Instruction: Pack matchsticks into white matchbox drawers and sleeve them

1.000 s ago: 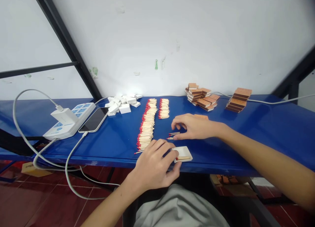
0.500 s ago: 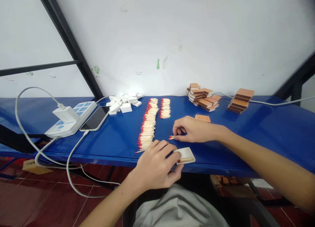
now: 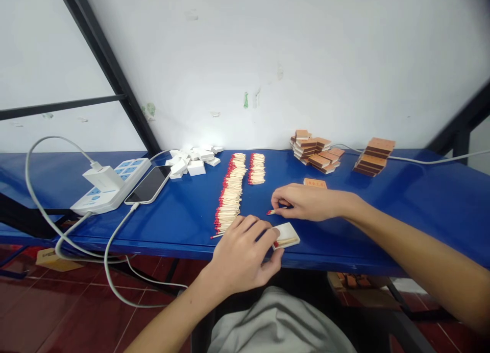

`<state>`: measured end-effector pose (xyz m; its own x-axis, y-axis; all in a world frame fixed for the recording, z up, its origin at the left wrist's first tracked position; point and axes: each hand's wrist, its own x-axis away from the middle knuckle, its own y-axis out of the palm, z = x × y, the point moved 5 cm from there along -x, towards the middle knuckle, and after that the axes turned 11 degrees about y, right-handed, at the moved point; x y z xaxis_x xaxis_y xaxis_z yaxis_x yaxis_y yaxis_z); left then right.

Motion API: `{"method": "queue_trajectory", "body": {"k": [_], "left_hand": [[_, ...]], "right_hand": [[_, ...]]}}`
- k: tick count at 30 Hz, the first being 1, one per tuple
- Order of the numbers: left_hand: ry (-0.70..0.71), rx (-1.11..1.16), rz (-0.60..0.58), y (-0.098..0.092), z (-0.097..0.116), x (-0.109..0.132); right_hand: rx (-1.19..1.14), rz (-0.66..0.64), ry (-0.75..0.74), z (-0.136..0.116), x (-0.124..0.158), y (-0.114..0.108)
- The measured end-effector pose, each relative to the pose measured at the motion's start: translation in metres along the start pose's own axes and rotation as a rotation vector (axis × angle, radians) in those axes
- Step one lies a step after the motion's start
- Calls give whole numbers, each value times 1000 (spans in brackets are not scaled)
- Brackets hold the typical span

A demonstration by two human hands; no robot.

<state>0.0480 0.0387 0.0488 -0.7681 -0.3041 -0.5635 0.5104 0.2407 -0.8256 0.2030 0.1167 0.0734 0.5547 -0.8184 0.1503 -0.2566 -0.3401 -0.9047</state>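
Note:
Near the table's front edge my left hand [image 3: 245, 251] grips a small white tray [image 3: 285, 231] between thumb and fingers. Some red-tipped matches lie in the tray along its near side. Just beyond it, my right hand [image 3: 300, 201] pinches a few matches [image 3: 272, 211], their red heads pointing left. A long row of matches [image 3: 230, 194] lies left of my right hand, with heads to the left. A shorter row [image 3: 256, 169] is to its right, farther back. One flat orange matchbox sleeve [image 3: 315, 183] sits behind my right hand.
White trays [image 3: 195, 160] are heaped at the back left. Two piles of brown and orange sleeves [image 3: 316, 149] [image 3: 374, 156] stand at the back right. A phone [image 3: 148, 183], a power strip [image 3: 111, 187] and looping white cables occupy the left of the blue table [image 3: 176, 215].
The white tray in my left hand has tilted and shifted slightly up and left. My right hand has moved a little to the right with its matches.

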Motion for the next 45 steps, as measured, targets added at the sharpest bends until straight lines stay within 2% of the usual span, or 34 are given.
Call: {"method": "queue_trajectory", "body": {"k": [6,13,19,24,29,32,37,41,45], "left_hand": [[-152,13,61,-2,-7,1],[-166,24,76,-1,-8,2],[-154,44,43,0,-7,2],[-82,27,-3,-2,-5,2],[-92,63,-36,-4,-5,2],[-99,74,-56,-5,-6,1],[-102,59,-50,-4,-7,1],[-134,53,-7,0,-9,2],[-197,28,85,0,-11,4]], "right_hand": [[-104,-21,-15,-12,7,-11],[-175,-140,-76,-23,7,7],[-144,-117,-97,-24,8,5],[-152,-80,-116,-22,8,0],[-158,-92,-126,-23,7,3],[-140,-64,-144,-25,8,3],[-38,54,-197,-30,11,-2],[34,112,-210,-34,13,-6],[54,169,-220,-35,14,-9]]}}
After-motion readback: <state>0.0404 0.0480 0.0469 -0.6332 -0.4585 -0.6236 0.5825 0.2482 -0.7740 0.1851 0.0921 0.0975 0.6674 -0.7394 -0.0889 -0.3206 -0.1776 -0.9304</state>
